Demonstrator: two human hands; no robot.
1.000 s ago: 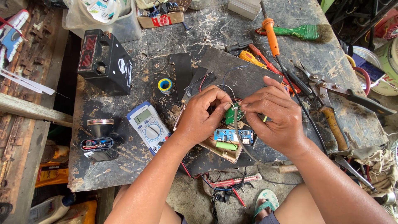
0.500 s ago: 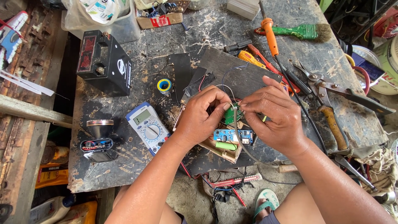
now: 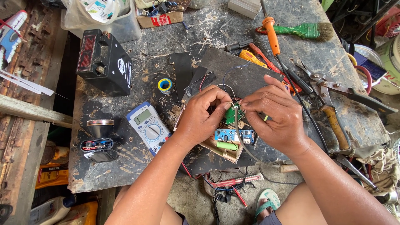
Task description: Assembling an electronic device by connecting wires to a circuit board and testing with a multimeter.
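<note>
My left hand (image 3: 204, 116) and my right hand (image 3: 275, 118) meet over a dark board on the workbench (image 3: 104, 166). Together they pinch a small green circuit board (image 3: 231, 113) with thin wires running from it. Just below the fingers lie a blue circuit module (image 3: 227, 135) and a green cylindrical cell (image 3: 227, 146) inside a small open wooden box (image 3: 221, 151). A grey wire curves down from the green board past my right palm.
A blue-edged multimeter (image 3: 148, 126) lies left of my left hand. A black battery (image 3: 104, 62) stands at the back left, a solder roll (image 3: 165, 85) beside it. An orange soldering iron (image 3: 271, 33), screwdrivers, a green brush (image 3: 300, 30) and metal shears (image 3: 333, 93) lie right.
Both hands stay pinched on the green board with only slight finger shifts; nothing else has moved.
</note>
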